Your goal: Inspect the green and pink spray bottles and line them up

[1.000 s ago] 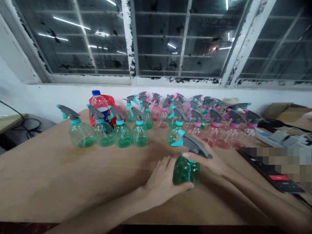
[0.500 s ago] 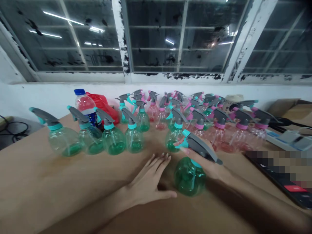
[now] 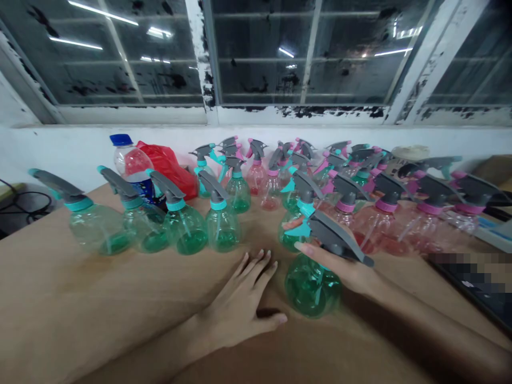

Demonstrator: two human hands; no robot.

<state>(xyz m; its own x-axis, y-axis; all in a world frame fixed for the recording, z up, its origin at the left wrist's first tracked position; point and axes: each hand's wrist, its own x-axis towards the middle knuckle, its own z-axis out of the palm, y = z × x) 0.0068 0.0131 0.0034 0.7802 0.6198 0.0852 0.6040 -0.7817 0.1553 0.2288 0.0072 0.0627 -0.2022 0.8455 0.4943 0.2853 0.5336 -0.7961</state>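
Note:
My right hand [image 3: 348, 266] is wrapped round the neck of a green spray bottle [image 3: 306, 288], which leans with its grey and turquoise trigger head tilted. Some of the fingers are hidden behind that head. Flat on the table, my left hand [image 3: 244, 304] lies with its fingers spread, just left of the held bottle and holding nothing. Behind the held bottle stands another green spray bottle [image 3: 288, 232], partly covered by it. Off to the left, several more green bottles stand in a row, the nearest being a green spray bottle [image 3: 224, 229] with liquid in its bottom.
Pink spray bottles [image 3: 382, 229] stand in a row at the right, with more bottles behind. A blue-capped plastic bottle [image 3: 132, 160] and a red plastic bag [image 3: 172, 165] are at the back left. A dark phone-like device [image 3: 472, 288] lies at the right on the brown table [image 3: 132, 309].
The camera view has shifted slightly. My right hand still grips the green spray bottle, which has stayed in nearly the same spot. My left hand remains flat on the table.

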